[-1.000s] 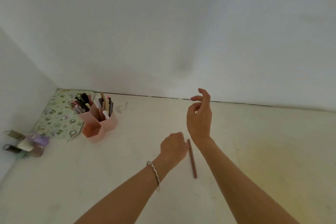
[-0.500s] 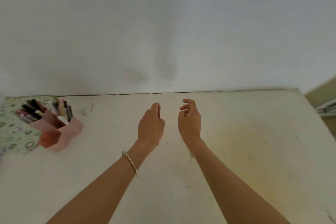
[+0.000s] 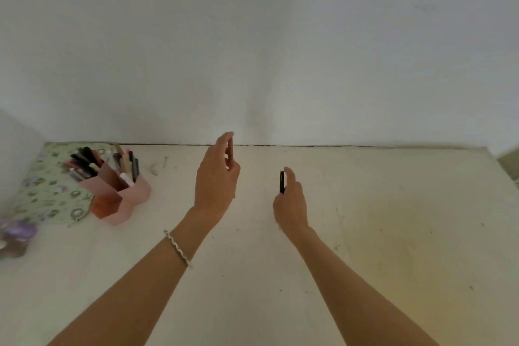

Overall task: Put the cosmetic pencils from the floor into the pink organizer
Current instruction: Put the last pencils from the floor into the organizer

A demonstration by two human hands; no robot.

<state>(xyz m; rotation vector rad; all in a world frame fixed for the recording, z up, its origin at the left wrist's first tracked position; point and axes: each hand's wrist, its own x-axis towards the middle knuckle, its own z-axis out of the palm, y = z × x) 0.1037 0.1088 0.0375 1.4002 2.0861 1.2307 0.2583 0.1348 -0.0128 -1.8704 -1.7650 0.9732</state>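
A plain white wall (image 3: 258,45) fills the view from 9 through 12 to 3 o'clock, meeting a cream, scuffed floor (image 3: 393,233) along a dark seam. A second wall (image 3: 16,132) closes the corner at 9. Yellowish staining spreads toward 4. Light is soft and even.

The pale floor (image 3: 365,233) carries a pink organizer (image 3: 120,199) at far left, beside a green patterned mat (image 3: 47,194), with blurred purple items (image 3: 16,233) nearer on the left.
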